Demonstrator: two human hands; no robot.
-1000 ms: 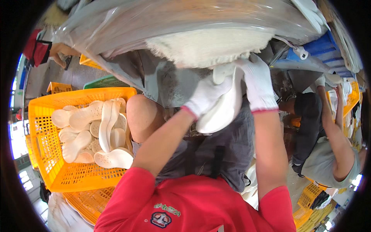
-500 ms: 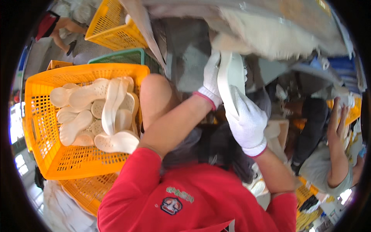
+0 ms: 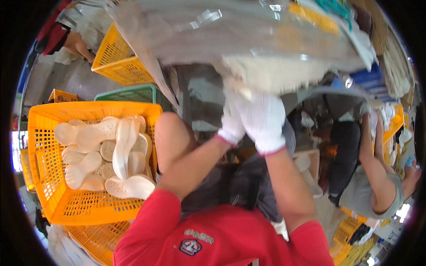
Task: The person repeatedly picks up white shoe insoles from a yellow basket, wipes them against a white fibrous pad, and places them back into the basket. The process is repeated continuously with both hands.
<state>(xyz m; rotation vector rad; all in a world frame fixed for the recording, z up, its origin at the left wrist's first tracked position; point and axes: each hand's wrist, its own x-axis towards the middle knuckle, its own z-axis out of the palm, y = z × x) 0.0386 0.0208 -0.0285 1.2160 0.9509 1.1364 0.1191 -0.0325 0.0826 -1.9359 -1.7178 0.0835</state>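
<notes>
Both my hands wear white knit gloves and are close together in front of my knees. My right hand (image 3: 264, 119) shows its back and overlaps my left hand (image 3: 231, 119). The fingers of both are curled away from view and slightly blurred. A small pale edge (image 3: 245, 94) shows at the fingertips; what it belongs to is hidden. Just beyond the fingers hangs a cream, fuzzy-looking edge (image 3: 275, 75) of the plastic-covered surface (image 3: 248, 35). To my left, several cream shoe soles (image 3: 126, 148), some with small holes, lie in an orange crate (image 3: 53, 208).
Another orange crate (image 3: 95, 241) is underneath the first. A green crate (image 3: 128, 93) and a yellow crate (image 3: 120, 62) stand beyond it. A box with pale pieces (image 3: 310, 164) is right of my legs. Other people are at the far left and at the right, one in a grey shirt (image 3: 368, 193).
The white shoe sole that both hands held upright is now out of sight. My right hand has moved left against my left hand, and the view has tilted up.
</notes>
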